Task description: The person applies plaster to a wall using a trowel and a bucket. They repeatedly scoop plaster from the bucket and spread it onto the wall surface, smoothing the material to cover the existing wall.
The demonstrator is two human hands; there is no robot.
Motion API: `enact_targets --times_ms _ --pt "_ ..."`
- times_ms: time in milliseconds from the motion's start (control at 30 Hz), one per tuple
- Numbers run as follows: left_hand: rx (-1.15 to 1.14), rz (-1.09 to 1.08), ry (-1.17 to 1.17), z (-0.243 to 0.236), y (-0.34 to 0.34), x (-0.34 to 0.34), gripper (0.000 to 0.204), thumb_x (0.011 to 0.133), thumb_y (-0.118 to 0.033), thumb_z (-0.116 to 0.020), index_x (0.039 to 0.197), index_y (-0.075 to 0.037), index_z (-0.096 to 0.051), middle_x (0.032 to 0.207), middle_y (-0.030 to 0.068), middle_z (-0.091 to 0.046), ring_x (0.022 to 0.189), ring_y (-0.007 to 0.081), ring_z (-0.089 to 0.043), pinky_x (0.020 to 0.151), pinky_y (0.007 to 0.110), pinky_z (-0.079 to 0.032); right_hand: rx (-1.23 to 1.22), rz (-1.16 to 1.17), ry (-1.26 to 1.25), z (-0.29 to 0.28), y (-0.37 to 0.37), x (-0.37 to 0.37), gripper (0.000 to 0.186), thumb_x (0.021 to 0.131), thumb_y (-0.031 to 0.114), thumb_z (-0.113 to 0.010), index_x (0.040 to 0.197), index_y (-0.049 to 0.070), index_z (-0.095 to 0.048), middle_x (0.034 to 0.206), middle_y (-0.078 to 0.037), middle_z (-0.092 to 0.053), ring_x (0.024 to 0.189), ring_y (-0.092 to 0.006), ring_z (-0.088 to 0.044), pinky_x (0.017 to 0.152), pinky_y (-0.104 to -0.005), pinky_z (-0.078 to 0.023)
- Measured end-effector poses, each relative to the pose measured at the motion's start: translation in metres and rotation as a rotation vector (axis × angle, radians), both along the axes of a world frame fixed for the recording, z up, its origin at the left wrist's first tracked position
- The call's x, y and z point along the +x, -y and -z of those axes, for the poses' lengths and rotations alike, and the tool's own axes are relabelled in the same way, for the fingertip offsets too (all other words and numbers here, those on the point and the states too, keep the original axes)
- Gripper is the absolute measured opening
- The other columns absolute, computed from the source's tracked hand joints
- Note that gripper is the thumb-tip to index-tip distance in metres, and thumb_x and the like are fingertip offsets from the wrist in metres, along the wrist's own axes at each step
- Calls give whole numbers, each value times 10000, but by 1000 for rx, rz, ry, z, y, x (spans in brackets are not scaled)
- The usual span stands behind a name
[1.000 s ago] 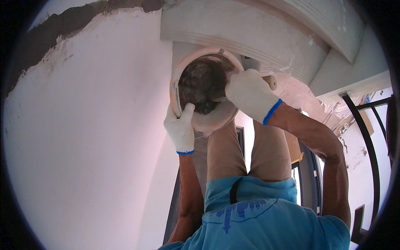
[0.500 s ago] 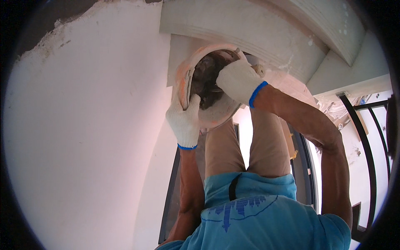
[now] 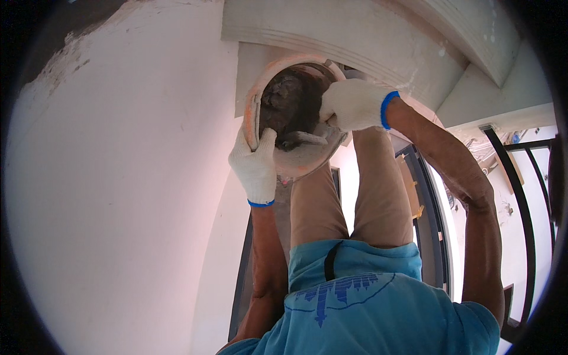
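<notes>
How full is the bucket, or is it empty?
Not empty: a lumpy dark grey mix shows inside the bucket. I cannot tell how deep it goes.

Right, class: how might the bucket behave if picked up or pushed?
The bucket is probably heavy for its size, since a dark, lumpy mix lies inside. Its smeared rim looks rough, so probably not slippery. Being round, it could roll if laid on its side.
</notes>
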State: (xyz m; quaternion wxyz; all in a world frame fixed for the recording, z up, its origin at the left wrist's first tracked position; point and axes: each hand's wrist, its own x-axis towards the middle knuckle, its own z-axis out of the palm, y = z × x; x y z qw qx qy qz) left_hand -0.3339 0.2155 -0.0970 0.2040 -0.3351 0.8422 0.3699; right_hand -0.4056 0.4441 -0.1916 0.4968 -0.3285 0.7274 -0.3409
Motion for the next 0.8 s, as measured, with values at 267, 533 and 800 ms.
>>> enact_targets --times_ms 267,533,800 --pt "27 -105 -21 3 18 13 429 907 -167 -771 1254 73 -693 988 98 -729 920 154 -633 854 319 -535 57 218 700 -1 -50 12 410 868 146 -673 1247 38 -788 771 -88 -729 616 -149 -629 570 -328 -524" --pt "14 -267 -27 0 61 49 433 894 -167 -771 1230 97 -703 1074 96 -749 978 173 -651 893 323 -534 -11 622 859 -20 -81 16 444 806 66 -705 1225 -80 -728 811 -69 -686 647 -160 -635 583 -302 -525" --pt "-28 -297 121 -12 116 107 472 890 -85 -775 1311 99 -669 1205 107 -727 1065 185 -664 958 338 -529 -233 829 1085 -14 -72 15 708 815 3 -650 1508 -73 -529 1026 -131 -668 1005 -201 -664 782 -322 -561"
